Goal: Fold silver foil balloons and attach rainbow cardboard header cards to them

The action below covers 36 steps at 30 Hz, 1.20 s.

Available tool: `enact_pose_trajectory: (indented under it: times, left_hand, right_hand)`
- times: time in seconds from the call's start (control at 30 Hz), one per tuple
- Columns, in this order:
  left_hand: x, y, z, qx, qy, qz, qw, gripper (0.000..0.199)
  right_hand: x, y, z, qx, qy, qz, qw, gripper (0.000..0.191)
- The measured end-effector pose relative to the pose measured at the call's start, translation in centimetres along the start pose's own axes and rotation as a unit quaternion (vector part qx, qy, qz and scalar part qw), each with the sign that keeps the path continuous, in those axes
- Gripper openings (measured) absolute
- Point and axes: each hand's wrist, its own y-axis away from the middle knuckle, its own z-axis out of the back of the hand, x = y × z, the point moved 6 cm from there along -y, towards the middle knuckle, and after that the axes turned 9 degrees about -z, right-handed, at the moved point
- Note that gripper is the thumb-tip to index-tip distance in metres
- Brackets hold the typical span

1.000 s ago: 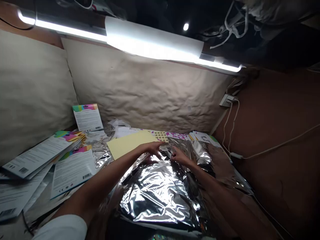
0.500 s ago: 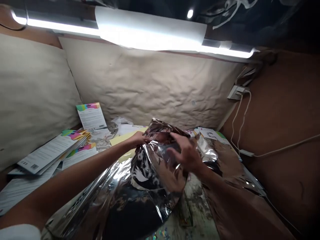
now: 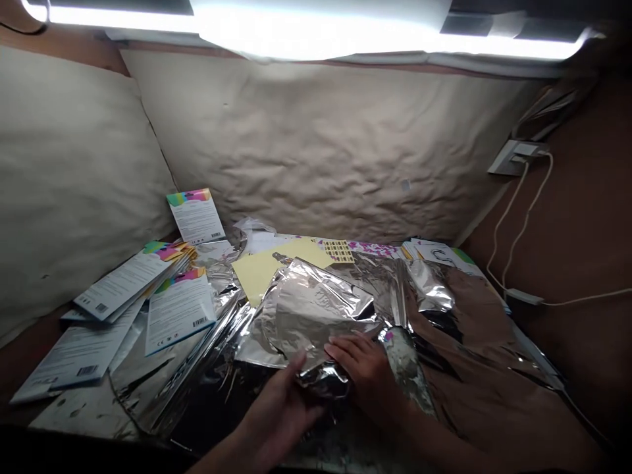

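A crinkled sheet of silver foil film [image 3: 316,309] lies folded over itself in front of me, its near end bunched between my hands. My left hand [image 3: 276,411] is at the near left of the bunch, thumb on the upper side and fingers curled beneath. From the right, my right hand [image 3: 363,368] presses bent fingers over the same bunched end; its thumb is hidden. Under and around the folded part, more shiny film [image 3: 207,395] spreads on the worktop.
Printed white cards with colourful tops [image 3: 180,306] are piled at the left; one card [image 3: 196,216] leans on the papered wall. Yellow sheets [image 3: 261,266] lie behind the foil. At the right are brownish reflective film [image 3: 494,368], a wall socket [image 3: 516,157] and white cables [image 3: 582,299].
Both hands have come down and nearer to me. The raised, crumpled foil now lies folded low on the worktop. The head view has shifted, showing more of the yellow sheets.
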Motion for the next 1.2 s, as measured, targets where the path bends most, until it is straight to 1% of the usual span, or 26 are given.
enact_pose_trajectory:
  times: [0.03,0.07,0.1,0.13,0.17,0.2,0.23,0.27,0.33,0.37,0.4,0.43,0.47,0.5,0.53,0.6,0.63,0.7,0.73,0.77,0.83,0.9,0.97,1.07,1.13,1.2]
  left_hand:
    - [-0.4,1.5,-0.1,0.039,0.01,0.012,0.999,0.054]
    - [-0.8,3.1,-0.2,0.117,0.023,0.036,0.992,0.052]
    - [-1.4,4.5,0.2,0.183,0.003,0.051,0.982,0.048]
    - [-2.0,5.5,1.3,0.214,-0.056,0.047,0.974,0.04]
    - [-3.0,5.9,2.8,0.222,-0.132,0.012,0.966,0.035]
    - [-4.1,5.7,4.6,0.193,-0.225,-0.043,0.954,0.04]
    - [-5.0,5.3,6.0,0.173,-0.321,-0.093,0.926,0.05]
    - [-5.6,4.6,6.9,0.173,-0.402,-0.135,0.889,0.061]
    - [-5.4,2.9,7.4,0.227,-0.502,-0.175,0.816,0.084]
    - [-5.0,1.9,7.2,0.261,-0.519,-0.181,0.793,0.091]
    - [-4.6,0.9,7.0,0.279,-0.523,-0.185,0.784,0.094]
    - [-4.4,-0.2,6.8,0.28,-0.517,-0.186,0.787,0.086]
    - [-4.3,-1.3,6.7,0.261,-0.506,-0.183,0.801,0.068]
    - [-4.2,-2.5,6.7,0.23,-0.493,-0.176,0.821,0.045]
    - [-4.2,-3.6,6.9,0.193,-0.479,-0.163,0.841,0.034]
    - [-4.2,-5.5,7.4,0.122,-0.452,-0.138,0.873,0.047]
    - [-4.2,-6.2,7.6,0.094,-0.441,-0.131,0.883,0.049]
    - [-4.2,-6.9,7.9,0.056,-0.421,-0.128,0.896,0.041]
    - [-4.1,-7.0,7.9,0.046,-0.41,-0.124,0.902,0.036]
    - [-3.9,-6.8,7.8,0.04,-0.404,-0.119,0.906,0.034]
    - [-3.6,-6.0,7.5,0.034,-0.411,-0.108,0.905,0.039]
    - [-3.3,-5.2,7.0,0.041,-0.427,-0.103,0.898,0.044]
    - [-3.0,-4.8,6.7,0.048,-0.434,-0.1,0.894,0.049]
    - [-2.9,-4.8,6.8,0.057,-0.43,-0.099,0.895,0.051]
    - [-3.0,-5.1,7.1,0.058,-0.432,-0.096,0.895,0.05]
    - [-3.3,-5.4,7.2,0.064,-0.434,-0.091,0.894,0.049]
  right_hand:
    - [-0.6,0.1,0.8,-0.002,-0.011,0.007,1.0,0.028]
    - [-1.2,0.2,1.6,-0.001,-0.021,0.015,1.0,0.025]
    - [-1.9,0.4,2.3,0.005,-0.028,0.02,0.999,0.023]
    - [-2.5,0.7,2.8,0.016,-0.032,0.023,0.999,0.022]
    - [-3.1,1.1,3.2,0.032,-0.034,0.024,0.999,0.023]
    - [-3.7,1.4,3.5,0.051,-0.036,0.02,0.998,0.023]
    - [-4.3,1.8,3.6,0.075,-0.038,0.011,0.996,0.024]
    - [-4.9,2.1,3.5,0.102,-0.043,-0.004,0.994,0.025]
    - [-5.9,2.6,3.2,0.144,-0.063,-0.049,0.986,0.025]
    - [-6.5,2.6,2.9,0.154,-0.075,-0.084,0.982,0.025]
    - [-7.2,2.5,2.7,0.159,-0.085,-0.124,0.976,0.024]
    - [-7.9,2.3,2.5,0.159,-0.095,-0.168,0.968,0.024]
    - [-8.6,2.0,2.4,0.153,-0.102,-0.211,0.96,0.023]
    - [-9.2,1.7,2.3,0.148,-0.107,-0.25,0.951,0.022]
    - [-9.7,1.3,2.1,0.148,-0.109,-0.279,0.943,0.02]
    - [-10.2,0.7,1.9,0.157,-0.111,-0.31,0.931,0.014]
    - [-10.3,0.5,1.8,0.167,-0.11,-0.319,0.926,0.013]
    - [-10.0,0.5,1.6,0.186,-0.107,-0.334,0.918,0.011]
    - [-9.7,0.7,1.6,0.189,-0.103,-0.337,0.916,0.018]
    - [-9.2,1.0,1.6,0.187,-0.096,-0.333,0.919,0.033]
    - [-7.9,1.6,2.0,0.16,-0.061,-0.3,0.938,0.063]
    - [-6.4,2.2,2.7,0.109,-0.002,-0.232,0.967,0.074]
    - [-4.8,2.8,3.6,0.048,0.045,-0.137,0.988,0.071]
    - [-3.4,3.8,4.4,-0.012,0.047,0.005,0.999,0.066]
    - [-3.3,4.1,4.6,-0.016,0.038,0.054,0.998,0.065]
    - [-3.5,3.9,4.0,0.029,0.036,0.066,0.997,0.059]
